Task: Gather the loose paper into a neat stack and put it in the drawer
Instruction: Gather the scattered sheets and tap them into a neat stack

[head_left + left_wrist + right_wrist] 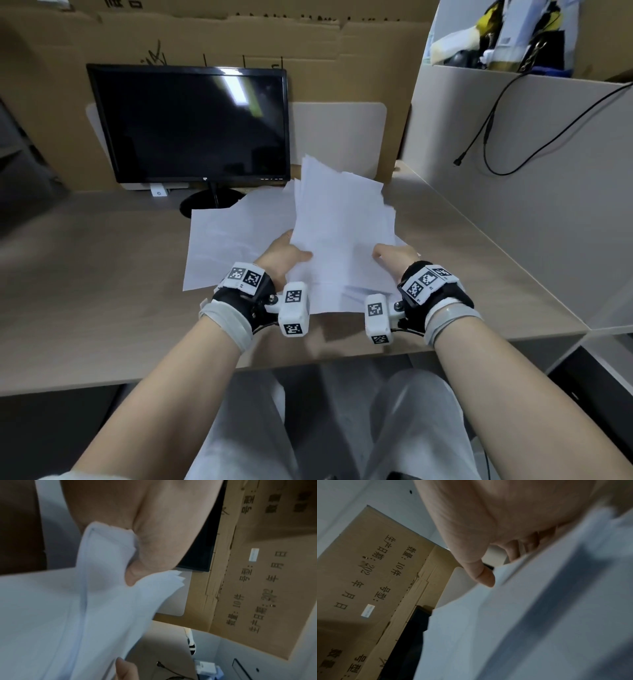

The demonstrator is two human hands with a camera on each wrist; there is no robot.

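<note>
A loose, uneven bundle of white paper sheets (pixel 342 222) is lifted above the desk, its far edges fanned out. My left hand (pixel 287 255) grips its left edge with the thumb on top. My right hand (pixel 394 255) pinches the right edge, thumb on top and fingers underneath. In the left wrist view the bundle of sheets (pixel 109 601) bends under my thumb (pixel 154 547). In the right wrist view the paper (pixel 530 615) sits between thumb (pixel 481 574) and fingers. More sheets (pixel 222 246) lie flat on the desk below and to the left. No drawer shows.
A dark monitor (pixel 191 123) on a round base stands at the back left of the beige desk (pixel 102 291). Cardboard (pixel 325 51) lines the back. A grey partition (pixel 513 188) with a hanging black cable (pixel 486 137) bounds the right side.
</note>
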